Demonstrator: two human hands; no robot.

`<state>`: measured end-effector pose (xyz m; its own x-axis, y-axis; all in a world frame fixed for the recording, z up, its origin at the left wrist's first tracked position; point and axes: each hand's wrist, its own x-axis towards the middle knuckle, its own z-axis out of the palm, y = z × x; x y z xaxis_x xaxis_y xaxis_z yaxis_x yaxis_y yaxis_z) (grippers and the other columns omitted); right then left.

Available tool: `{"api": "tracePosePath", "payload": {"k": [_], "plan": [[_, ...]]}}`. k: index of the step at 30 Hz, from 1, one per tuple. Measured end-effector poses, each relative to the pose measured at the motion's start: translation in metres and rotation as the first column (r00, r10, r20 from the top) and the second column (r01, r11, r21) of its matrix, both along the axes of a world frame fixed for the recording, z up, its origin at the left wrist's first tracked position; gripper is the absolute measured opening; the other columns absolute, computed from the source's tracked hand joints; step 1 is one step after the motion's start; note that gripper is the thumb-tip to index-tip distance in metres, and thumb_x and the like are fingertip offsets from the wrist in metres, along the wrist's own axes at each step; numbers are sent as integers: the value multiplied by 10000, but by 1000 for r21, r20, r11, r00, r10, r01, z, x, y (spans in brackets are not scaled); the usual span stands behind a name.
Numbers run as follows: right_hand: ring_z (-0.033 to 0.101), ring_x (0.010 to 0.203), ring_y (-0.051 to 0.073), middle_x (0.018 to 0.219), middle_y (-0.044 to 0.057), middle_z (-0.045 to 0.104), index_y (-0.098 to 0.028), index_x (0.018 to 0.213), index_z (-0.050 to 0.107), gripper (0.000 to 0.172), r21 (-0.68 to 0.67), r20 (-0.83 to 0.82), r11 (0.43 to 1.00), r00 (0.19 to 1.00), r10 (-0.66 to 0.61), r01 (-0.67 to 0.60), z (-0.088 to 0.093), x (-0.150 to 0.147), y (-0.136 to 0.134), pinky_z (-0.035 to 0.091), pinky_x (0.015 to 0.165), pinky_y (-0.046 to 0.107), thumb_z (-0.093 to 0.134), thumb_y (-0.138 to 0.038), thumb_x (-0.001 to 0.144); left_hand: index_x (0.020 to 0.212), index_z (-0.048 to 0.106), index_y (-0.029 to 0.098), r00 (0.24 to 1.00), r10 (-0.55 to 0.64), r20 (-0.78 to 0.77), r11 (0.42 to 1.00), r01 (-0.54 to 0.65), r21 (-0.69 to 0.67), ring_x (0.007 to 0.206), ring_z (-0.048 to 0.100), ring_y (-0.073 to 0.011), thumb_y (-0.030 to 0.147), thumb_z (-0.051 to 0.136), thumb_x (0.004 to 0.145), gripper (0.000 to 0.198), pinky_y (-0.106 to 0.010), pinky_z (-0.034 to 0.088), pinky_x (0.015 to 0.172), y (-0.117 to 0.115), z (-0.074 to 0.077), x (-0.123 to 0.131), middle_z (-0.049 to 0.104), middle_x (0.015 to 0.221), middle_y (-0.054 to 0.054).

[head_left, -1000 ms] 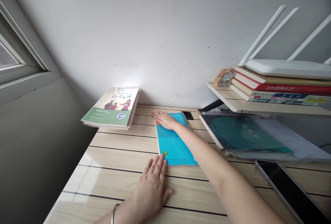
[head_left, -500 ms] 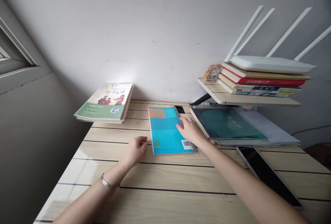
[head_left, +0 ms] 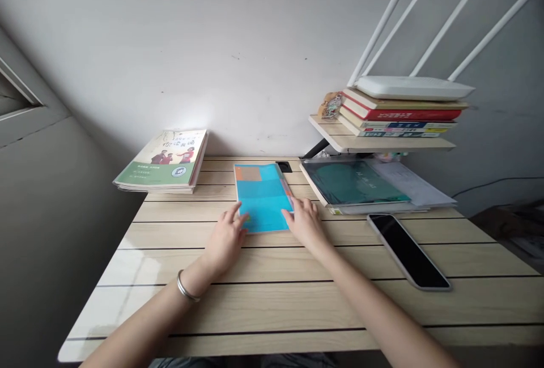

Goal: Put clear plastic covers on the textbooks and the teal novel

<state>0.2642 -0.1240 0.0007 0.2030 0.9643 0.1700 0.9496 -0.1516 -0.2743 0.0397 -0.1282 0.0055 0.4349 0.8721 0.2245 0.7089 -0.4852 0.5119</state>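
- My left hand lies open, fingertips at the left edge of the blue book, I think touching.
- My right hand is open too, fingers on its right edge; neither hand closes on it.
- The book lies flat near the far desk edge, with wide free room before it.
- Just right of it are a dark folder and, nearer me, a phone.

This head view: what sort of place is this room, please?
Probably a small study corner at home: a wood-grain desk, stacked books on a little shelf, and a white Wi-Fi router with antennas.
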Motion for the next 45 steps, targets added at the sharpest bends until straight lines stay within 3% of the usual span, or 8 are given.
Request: {"api": "tracePosePath", "payload": {"k": [3,6,9,21,27,31,37,45], "plan": [[349,1294,362,1444,133,413,-211,1412,396,523,60,39,983,984,174,-176,-7,-34,-33,313,1001,558,327,-425,940,1322,509,263,960,-138,-244,980,168,106,1352,324,-288,183,407,908,433,-532,247,1104,-18,-3,-4,442,1442,-59],[240,1385,318,1504,74,330,-226,1470,292,576,23,10,907,907,420,-421,-16,-66,-62,204,1089,556,276,-468,947,1390,432,290,928,-147,-343,980,184,78,1373,280,-318,155,414,889,519,-575,183,1102,-29,-5,-8,430,1453,-43],[216,1405,303,1527,72,251,-208,1486,238,621,-36,-21,885,886,464,-464,-20,-71,-74,150,1108,572,269,-508,943,1412,398,294,918,-137,-372,984,169,56,1369,287,-318,166,416,887,541,-565,179,1099,-32,-5,-11,389,1477,-27],[269,1394,270,1502,84,318,-258,1445,333,518,-100,48,971,974,223,-218,-26,24,-76,88,1100,606,294,-416,953,1368,462,296,938,-95,-333,987,133,94,1322,375,-289,242,366,937,445,-557,139,1098,-28,-7,-16,471,1419,-29],[589,1089,264,1175,160,634,-165,1077,624,345,148,-255,987,962,101,-64,-31,48,-46,448,918,425,423,-366,881,1353,475,266,940,-102,-327,966,172,193,1317,399,-271,255,396,931,430,-537,247,1073,-20,-19,-20,495,1400,-57],[639,813,221,922,113,666,-170,908,591,305,69,-429,997,903,-5,38,-26,51,-14,497,734,327,554,-451,796,1351,479,220,920,-84,-382,938,202,281,1346,364,-271,236,387,927,434,-565,172,1106,-18,-17,-17,446,1435,-89],[596,898,261,911,115,624,-177,836,557,349,49,-204,997,978,-48,59,-22,30,-5,435,715,317,641,-501,737,1393,424,208,890,-59,-452,920,224,322,1340,377,-277,263,389,930,467,-598,96,1118,-19,-20,-22,418,1448,-86],[611,814,213,850,77,651,-191,788,581,108,67,-325,995,944,-54,79,-27,40,-8,427,686,292,555,-292,816,1392,429,242,885,-7,-465,908,200,367,1341,375,-287,277,398,928,466,-611,130,1109,-21,-24,-21,440,1438,-77]]}}
